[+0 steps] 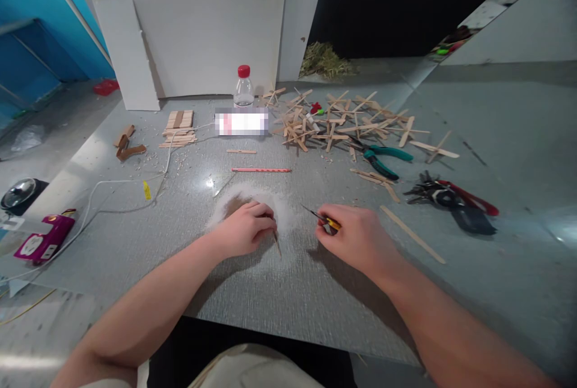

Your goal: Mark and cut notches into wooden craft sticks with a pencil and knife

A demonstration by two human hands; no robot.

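My left hand (247, 227) is closed over a thin wooden stick (277, 245), whose lower end pokes out below the fingertips. It rests on a patch of pale powder (280, 203) on the grey table. To its right, my right hand (349, 233) is wrapped round a slim pointed tool (332, 224) with a yellow-and-black handle. The tool's dark tip points up and left, apart from the stick. Whether it is a knife or a file I cannot tell. Beyond my hands lies a pink pencil (261, 170), with a short wooden stick (241, 151) behind it.
Crossed wooden sticks (333, 124) are heaped at the back right, near green-handled pliers (383, 157). Keys (435, 191) and a long flat stick (412, 235) lie right. Stacked sticks (179, 127), a white cable (92, 196) and a purple box (45, 238) are left. A red-capped bottle (244, 90) stands behind.
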